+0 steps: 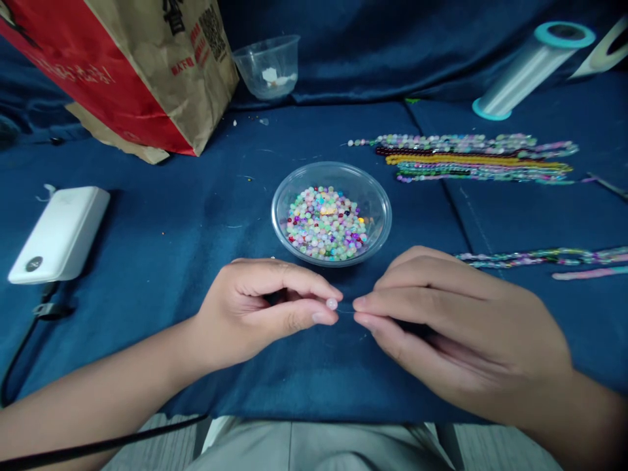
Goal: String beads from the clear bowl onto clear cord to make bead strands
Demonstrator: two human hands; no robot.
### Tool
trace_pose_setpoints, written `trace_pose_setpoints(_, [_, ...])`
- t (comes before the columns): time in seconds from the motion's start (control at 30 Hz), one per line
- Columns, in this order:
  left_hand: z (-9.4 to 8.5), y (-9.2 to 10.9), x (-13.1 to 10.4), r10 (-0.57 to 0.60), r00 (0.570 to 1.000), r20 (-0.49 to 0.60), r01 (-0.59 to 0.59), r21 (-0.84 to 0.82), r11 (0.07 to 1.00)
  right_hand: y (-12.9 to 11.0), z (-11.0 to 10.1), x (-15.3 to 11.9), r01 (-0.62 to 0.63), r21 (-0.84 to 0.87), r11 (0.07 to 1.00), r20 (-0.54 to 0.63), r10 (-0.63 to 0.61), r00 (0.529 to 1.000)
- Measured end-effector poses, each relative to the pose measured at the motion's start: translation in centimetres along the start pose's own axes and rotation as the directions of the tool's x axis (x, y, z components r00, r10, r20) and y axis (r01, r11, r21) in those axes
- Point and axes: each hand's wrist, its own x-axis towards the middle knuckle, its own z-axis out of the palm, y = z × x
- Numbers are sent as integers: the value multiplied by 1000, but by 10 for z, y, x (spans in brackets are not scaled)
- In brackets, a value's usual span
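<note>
Between thumb and forefinger, my left hand (267, 307) pinches a small pale, pinkish-white bead (332, 304). My right hand (456, 333) is closed in a pinch on a thin clear thread (346, 312), which runs across the small gap toward the bead. Whether the thread passes through the bead's hole, I cannot tell. Just beyond both hands sits a clear plastic bowl (279, 226) holding many mixed beads (326, 222) in white, green, purple and red.
Strung beads (471, 157) lie in rows at the back right, with more strands (534, 257) beside my right hand. A spool (530, 72) stands behind them. At the left are a white power bank (61, 232) and a paper bag (147, 72); a clear cup (269, 65) stands behind.
</note>
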Motion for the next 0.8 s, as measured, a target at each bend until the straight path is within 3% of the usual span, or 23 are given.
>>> trace_pose_setpoints(0.3, [1,-4,0,142,987,74,-152,154,976,-2,7,0,-29,50,998,-7,30,1000])
trace_pose_setpoints(0.47, [3,-4,1,292,951,100,-308,316,897,-1,11,-1,-49,73,996,-20,50,999])
trace_pose_setpoints(0.8, [5,-1,-6,359,928,100,-357,508,784,-2,17,-2,-124,47,991,-55,126,990])
